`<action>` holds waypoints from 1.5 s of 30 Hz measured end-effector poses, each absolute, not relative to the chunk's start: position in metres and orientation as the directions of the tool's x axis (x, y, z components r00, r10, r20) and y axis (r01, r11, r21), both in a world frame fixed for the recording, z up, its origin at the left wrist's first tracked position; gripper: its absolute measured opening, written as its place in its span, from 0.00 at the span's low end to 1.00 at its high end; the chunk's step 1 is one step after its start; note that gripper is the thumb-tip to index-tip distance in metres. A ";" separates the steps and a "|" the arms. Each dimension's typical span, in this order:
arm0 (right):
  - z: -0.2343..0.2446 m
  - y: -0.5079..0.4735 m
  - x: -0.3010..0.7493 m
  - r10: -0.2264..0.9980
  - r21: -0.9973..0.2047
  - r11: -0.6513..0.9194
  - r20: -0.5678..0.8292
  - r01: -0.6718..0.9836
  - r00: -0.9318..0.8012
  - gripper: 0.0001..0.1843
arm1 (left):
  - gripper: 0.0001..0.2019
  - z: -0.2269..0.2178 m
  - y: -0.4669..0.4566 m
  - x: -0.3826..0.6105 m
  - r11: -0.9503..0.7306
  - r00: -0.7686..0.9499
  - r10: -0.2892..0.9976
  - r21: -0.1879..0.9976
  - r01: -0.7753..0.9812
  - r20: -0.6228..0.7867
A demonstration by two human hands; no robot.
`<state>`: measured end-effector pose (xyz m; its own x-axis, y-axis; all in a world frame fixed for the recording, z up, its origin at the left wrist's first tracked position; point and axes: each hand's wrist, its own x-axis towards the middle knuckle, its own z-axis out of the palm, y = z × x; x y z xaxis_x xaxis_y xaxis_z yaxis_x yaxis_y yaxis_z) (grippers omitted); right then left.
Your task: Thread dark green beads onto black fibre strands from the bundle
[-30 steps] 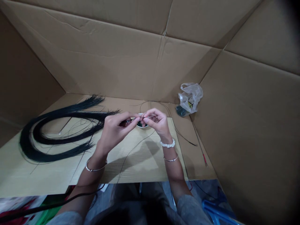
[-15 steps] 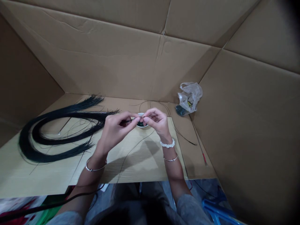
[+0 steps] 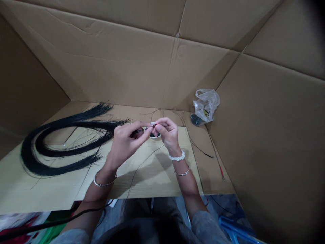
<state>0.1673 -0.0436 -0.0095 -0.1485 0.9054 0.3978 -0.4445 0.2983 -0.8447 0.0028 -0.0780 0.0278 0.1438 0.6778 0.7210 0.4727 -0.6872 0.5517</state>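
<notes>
Fingers [image 3: 149,128] of left hand [image 3: 124,145] and right hand [image 3: 169,135] pinch dark fiber [image 3: 143,129].

Crumpled clear plastic bag [image 3: 206,105], corrugated cardboard walls [image 3: 122,64], blue plastic object [image 3: 235,226]

Nothing legible. Only candidate: the clear plastic bag [image 3: 206,105] in the corner, with a yellow-and-black printed patch, too small and crumpled to read. The cardboard walls [image 3: 106,64] show no readable marks.
</notes>
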 end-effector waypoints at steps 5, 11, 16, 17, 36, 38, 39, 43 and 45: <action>-0.010 -0.044 0.165 0.920 -0.858 0.296 0.374 -0.419 -0.115 0.13 | 0.05 0.027 -0.079 0.003 -0.678 0.159 0.673 0.517 0.522 0.722; -0.012 -0.041 0.162 0.918 -0.851 0.299 0.380 -0.431 -0.113 0.14 | 0.06 0.028 -0.079 0.003 -0.685 0.171 0.650 0.474 0.553 0.740; -0.013 -0.041 0.162 0.923 -0.866 0.289 0.365 -0.407 -0.120 0.15 | 0.06 0.028 -0.079 0.002 -0.696 0.187 0.644 0.466 0.547 0.742; -0.013 -0.041 0.162 0.921 -0.863 0.290 0.368 -0.414 -0.123 0.14 | 0.06 0.028 -0.079 0.002 -0.697 0.189 0.645 0.468 0.543 0.741; -0.012 -0.042 0.163 0.922 -0.868 0.304 0.371 -0.393 -0.107 0.12 | 0.06 0.027 -0.078 0.003 -0.681 0.150 0.675 0.532 0.503 0.722; -0.012 -0.042 0.163 0.915 -0.856 0.308 0.386 -0.415 -0.118 0.10 | 0.06 0.027 -0.078 0.003 -0.679 0.144 0.679 0.541 0.496 0.720; -0.012 -0.042 0.163 0.912 -0.853 0.310 0.391 -0.420 -0.122 0.09 | 0.06 0.027 -0.078 0.003 -0.677 0.141 0.681 0.546 0.493 0.718; -0.011 -0.043 0.164 0.915 -0.869 0.311 0.383 -0.385 -0.127 0.10 | 0.05 0.028 -0.078 0.003 -0.669 0.125 0.688 0.558 0.490 0.715; -0.011 -0.044 0.165 0.916 -0.878 0.316 0.381 -0.358 -0.127 0.10 | 0.06 0.028 -0.077 0.003 -0.672 0.130 0.689 0.561 0.483 0.713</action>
<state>0.1646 -0.0438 -0.0107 -0.1269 0.9158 0.3811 -0.3584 0.3159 -0.8785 0.0027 -0.0774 0.0283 0.1300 0.6885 0.7135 0.4832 -0.6724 0.5608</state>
